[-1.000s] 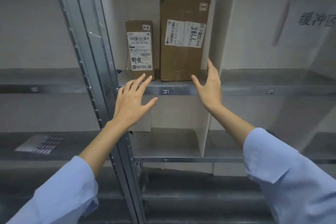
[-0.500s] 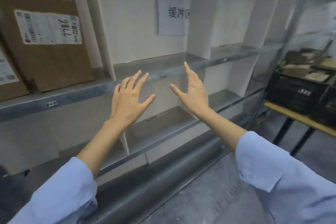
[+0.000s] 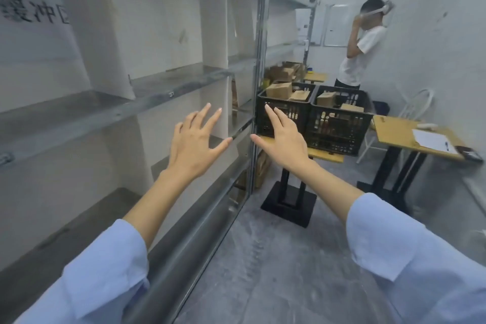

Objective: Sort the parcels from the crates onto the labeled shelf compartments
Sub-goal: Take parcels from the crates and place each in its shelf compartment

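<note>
Parcels (image 3: 279, 90) lie in two black crates (image 3: 339, 126) on the surface (image 3: 327, 157) beside the shelf (image 3: 79, 113); left hand (image 3: 193, 147) and right hand (image 3: 285, 143) hover apart, fingers spread, empty.

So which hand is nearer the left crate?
Right. The right hand is raised in front of the left crate, overlapping its near wall in view; the left hand is further left, before the shelf.
</note>
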`<state>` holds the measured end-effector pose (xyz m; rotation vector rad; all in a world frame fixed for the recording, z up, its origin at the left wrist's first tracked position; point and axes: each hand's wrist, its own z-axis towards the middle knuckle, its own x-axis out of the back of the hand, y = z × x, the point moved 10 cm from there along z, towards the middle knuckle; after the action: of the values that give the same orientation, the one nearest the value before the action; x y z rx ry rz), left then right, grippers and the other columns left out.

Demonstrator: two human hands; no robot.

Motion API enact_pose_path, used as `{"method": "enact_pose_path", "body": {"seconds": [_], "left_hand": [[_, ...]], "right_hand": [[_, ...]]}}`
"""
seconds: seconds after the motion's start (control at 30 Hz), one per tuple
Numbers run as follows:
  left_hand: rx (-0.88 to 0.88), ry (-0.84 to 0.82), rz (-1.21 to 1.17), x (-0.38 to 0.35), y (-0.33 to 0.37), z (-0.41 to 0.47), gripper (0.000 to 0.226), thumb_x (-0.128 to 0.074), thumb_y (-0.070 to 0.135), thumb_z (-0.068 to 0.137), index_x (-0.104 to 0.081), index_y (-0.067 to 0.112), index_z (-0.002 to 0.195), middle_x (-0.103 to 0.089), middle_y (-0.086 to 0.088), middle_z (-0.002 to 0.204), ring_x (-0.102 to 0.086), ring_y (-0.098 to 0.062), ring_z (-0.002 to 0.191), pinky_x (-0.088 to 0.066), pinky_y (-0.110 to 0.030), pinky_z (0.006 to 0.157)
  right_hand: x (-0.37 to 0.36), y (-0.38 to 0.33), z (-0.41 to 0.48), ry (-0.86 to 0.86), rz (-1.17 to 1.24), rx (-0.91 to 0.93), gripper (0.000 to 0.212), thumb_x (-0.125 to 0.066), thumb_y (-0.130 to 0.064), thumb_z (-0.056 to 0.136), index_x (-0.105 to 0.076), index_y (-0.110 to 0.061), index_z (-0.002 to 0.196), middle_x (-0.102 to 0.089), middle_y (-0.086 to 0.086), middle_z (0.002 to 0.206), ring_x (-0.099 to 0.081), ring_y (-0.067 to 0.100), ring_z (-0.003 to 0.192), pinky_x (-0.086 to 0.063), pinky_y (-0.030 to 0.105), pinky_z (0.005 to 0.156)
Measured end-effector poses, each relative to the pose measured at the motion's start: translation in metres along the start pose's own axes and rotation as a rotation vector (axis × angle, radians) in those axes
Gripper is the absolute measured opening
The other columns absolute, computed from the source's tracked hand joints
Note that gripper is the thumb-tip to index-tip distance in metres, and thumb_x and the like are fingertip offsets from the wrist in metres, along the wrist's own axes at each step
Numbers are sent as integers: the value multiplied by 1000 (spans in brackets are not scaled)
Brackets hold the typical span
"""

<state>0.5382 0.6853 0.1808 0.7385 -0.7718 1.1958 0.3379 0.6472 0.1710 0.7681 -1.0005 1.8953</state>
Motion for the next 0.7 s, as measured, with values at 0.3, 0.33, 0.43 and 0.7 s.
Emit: {"method": "enact_pose_path", "body": {"seconds": [0.3, 0.33, 0.43, 0.7], "left_hand": [[-133, 11, -106, -107, 160, 140, 72, -35, 67, 93, -20, 33, 155, -21, 3, 162, -23, -23, 145, -23, -44, 114], [-144, -2, -118, -119, 174, 152, 72, -36, 67, 93, -19, 33, 155, -21, 3, 162, -23, -23, 145, -24, -44, 115], [-178, -19, -141, -153, 211, 186, 72, -37, 66, 93, -19, 34, 155, -21, 4, 162, -23, -23, 145, -25, -44, 114], [-258, -78, -175, -258, 278, 280, 73, -37, 67, 92, -19, 35, 155, -21, 4, 162, -24, -22, 145, -25, -44, 114]], "right_hand": [[50, 207, 67, 42, -90, -183, 80, -48, -64, 93, -11, -35, 157, -19, -2, 164, -18, 23, 149, -34, 45, 112], [52, 227, 72, 36, -91, -206, 80, -48, -64, 93, -10, -35, 157, -18, -2, 164, -17, 24, 150, -34, 45, 112], [53, 284, 86, 23, -88, -263, 80, -48, -64, 93, -11, -35, 157, -18, -2, 164, -16, 23, 150, -34, 45, 113], [34, 414, 136, 29, -42, -403, 77, -50, -59, 94, -15, -32, 157, -21, 1, 163, -19, 24, 149, -32, 49, 114]]}}
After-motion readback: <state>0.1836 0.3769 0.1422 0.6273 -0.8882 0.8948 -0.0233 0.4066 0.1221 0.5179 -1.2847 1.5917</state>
